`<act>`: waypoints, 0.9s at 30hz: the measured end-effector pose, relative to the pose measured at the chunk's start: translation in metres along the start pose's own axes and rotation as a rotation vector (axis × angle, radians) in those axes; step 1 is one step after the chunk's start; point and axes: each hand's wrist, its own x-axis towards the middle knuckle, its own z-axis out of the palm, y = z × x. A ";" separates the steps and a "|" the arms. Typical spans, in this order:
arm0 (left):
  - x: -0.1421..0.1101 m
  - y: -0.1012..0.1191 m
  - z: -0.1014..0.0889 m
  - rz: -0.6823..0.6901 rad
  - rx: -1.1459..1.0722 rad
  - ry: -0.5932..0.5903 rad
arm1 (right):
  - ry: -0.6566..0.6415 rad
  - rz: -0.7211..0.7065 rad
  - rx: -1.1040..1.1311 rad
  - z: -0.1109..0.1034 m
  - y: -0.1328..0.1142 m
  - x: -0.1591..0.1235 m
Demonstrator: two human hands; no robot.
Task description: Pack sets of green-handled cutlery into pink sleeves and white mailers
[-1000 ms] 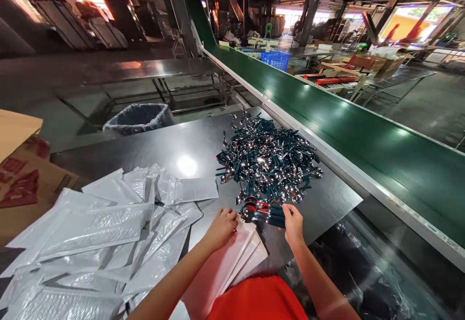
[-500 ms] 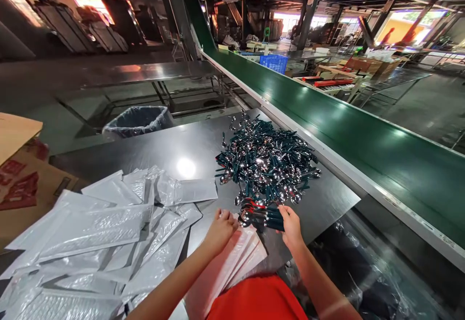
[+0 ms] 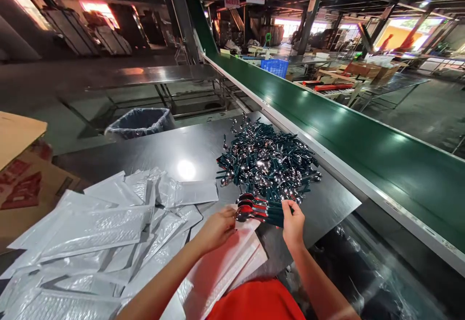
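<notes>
My right hand (image 3: 293, 222) is closed round the dark green handles of several metal spoons (image 3: 259, 208). Their shiny bowls point left and reflect red. My left hand (image 3: 217, 229) has its fingers curled on the top edge of a white bubble mailer (image 3: 221, 266), right beside the spoon bowls. That mailer lies on a small stack of others in front of my red clothing. The bowls are over the mailer's upper end; whether any are inside it I cannot tell. Just beyond my hands rises a large heap of similar spoons (image 3: 267, 158).
White padded mailers (image 3: 90, 228) lie piled on the left of the metal table (image 3: 203, 141). A green conveyor belt (image 3: 327, 112) runs along the far right. Behind the table stands a lined bin (image 3: 140, 124); a cardboard box (image 3: 32, 179) is at the left edge.
The spoons have fanned out and their bowls now lie closer to my left hand. My left hand has turned and shifted slightly down-left, with the mailer edge in its fingers.
</notes>
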 end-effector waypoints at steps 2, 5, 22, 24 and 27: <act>-0.001 0.001 -0.005 -0.026 -0.045 0.074 | 0.103 -0.307 -0.132 -0.004 -0.011 -0.004; -0.001 0.002 -0.008 -0.070 -0.091 0.153 | 0.048 -0.886 -0.241 -0.013 -0.031 -0.012; -0.008 0.036 0.023 0.046 0.035 0.450 | -0.296 -1.147 -0.573 -0.010 -0.097 -0.017; -0.004 0.044 0.025 0.094 0.023 0.474 | -0.425 -1.133 -0.612 -0.005 -0.097 -0.026; -0.003 0.059 0.016 0.193 0.001 0.650 | -0.529 -1.141 -0.608 -0.003 -0.102 -0.036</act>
